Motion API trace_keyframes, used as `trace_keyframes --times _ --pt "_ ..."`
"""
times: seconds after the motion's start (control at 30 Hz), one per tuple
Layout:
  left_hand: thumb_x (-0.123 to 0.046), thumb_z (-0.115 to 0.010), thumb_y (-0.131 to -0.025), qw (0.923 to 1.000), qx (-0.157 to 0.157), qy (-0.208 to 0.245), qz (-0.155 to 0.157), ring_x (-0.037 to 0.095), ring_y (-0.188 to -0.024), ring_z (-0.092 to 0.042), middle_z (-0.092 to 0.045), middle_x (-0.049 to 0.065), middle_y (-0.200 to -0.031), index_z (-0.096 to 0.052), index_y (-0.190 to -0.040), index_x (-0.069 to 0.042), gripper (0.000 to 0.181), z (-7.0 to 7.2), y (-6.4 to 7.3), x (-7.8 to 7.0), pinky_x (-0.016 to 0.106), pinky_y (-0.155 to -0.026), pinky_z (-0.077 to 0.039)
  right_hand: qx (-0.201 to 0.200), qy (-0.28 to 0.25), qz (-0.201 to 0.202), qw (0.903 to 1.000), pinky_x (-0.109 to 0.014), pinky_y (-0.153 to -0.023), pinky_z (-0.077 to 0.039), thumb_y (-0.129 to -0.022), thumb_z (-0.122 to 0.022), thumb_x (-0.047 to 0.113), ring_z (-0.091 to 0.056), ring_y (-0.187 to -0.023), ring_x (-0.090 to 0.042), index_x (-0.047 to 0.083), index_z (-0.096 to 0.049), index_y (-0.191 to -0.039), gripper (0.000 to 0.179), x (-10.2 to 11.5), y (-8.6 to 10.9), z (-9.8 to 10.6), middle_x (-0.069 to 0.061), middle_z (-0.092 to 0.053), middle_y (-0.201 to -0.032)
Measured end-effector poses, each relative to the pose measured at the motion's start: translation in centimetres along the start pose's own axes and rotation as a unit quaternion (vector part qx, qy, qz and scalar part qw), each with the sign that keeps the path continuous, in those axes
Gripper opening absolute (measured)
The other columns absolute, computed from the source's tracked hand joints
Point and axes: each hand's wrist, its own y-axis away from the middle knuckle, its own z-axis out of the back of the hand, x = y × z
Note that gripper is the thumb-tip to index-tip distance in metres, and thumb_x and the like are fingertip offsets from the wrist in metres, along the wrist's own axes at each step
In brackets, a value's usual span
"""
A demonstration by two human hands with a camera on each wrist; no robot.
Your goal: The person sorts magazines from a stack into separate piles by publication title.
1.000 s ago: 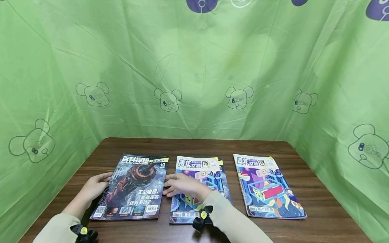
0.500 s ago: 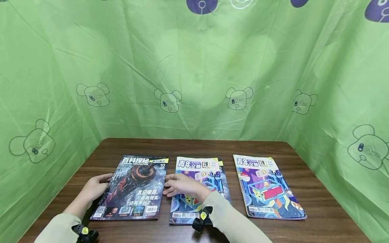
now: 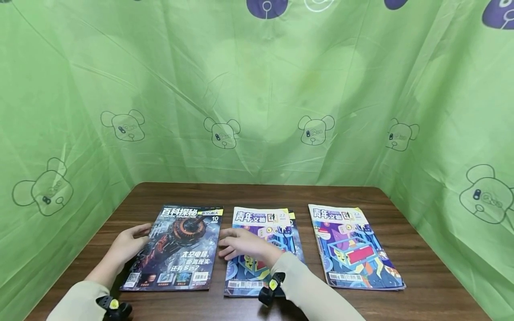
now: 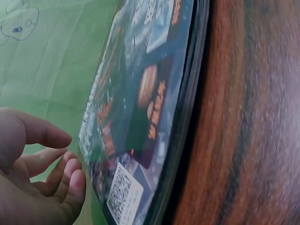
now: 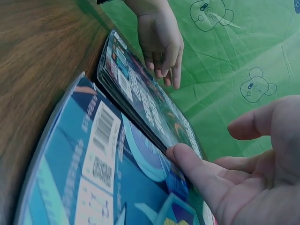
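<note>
A dark magazine (image 3: 180,249) with a red-and-black machine on its cover lies at the left of the table. At its left edge is my left hand (image 3: 127,246), fingers loosely bent; in the left wrist view the fingers (image 4: 75,185) stand beside the cover, holding nothing. My right hand (image 3: 246,245) reaches over a colourful magazine (image 3: 245,285) in the middle, its fingertips just right of the dark magazine's edge. The right wrist view shows its thumb and fingers (image 5: 187,157) spread apart with nothing between them. Another magazine sticks out from beneath the middle one.
A second colourful magazine (image 3: 357,254) lies at the right of the brown wooden table (image 3: 257,194). A green curtain (image 3: 265,169) with bear drawings surrounds the table at the back and sides. Each wrist wears a black strap (image 3: 114,307).
Both hands have shifted slightly to the right in the last half second, the right hand's fingertips drawing off the dark magazine's edge. The magazines lie practically where they were.
</note>
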Motion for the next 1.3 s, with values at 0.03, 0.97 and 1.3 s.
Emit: trace_keyframes --times 0.03,0.97,1.3 --pt "-0.011 -0.056 -0.095 1.0000 0.000 -0.002 -0.006 0.041 -0.119 -0.049 -0.046 0.036 -0.141 -0.037 -0.147 0.012 0.060 0.0 0.1 -0.1 0.037 -0.087 -0.048 0.000 0.000 0.000 1.0000 -0.041 -0.083 -0.060 -0.102 -0.049 0.011 -0.068 -0.103 -0.038 -0.008 -0.037 -0.148 0.052 0.0 0.1 0.1 -0.027 -0.060 -0.129" --pt "-0.015 -0.062 -0.097 0.9887 0.076 0.122 -0.041 0.029 -0.115 -0.058 -0.053 0.027 -0.140 -0.042 -0.148 0.005 0.058 -4.0 0.8 -4.6 0.040 -0.085 -0.054 -0.014 0.018 -0.004 0.9997 -0.040 -0.076 -0.062 -0.101 -0.051 0.011 -0.071 -0.092 -0.032 -0.006 -0.039 -0.148 0.051 -1.0 2.9 5.3 -0.019 -0.068 -0.113" --pt "-0.016 -0.063 -0.098 0.9858 0.096 0.131 -0.043 0.033 -0.116 -0.059 -0.056 0.025 -0.137 -0.046 -0.146 0.003 0.055 -5.9 1.0 -5.6 0.047 -0.089 -0.055 -0.019 0.019 -0.005 0.9996 -0.042 -0.078 -0.061 -0.100 -0.048 0.011 -0.071 -0.092 -0.031 -0.011 -0.038 -0.145 0.051 -1.7 4.8 7.9 -0.023 -0.068 -0.113"
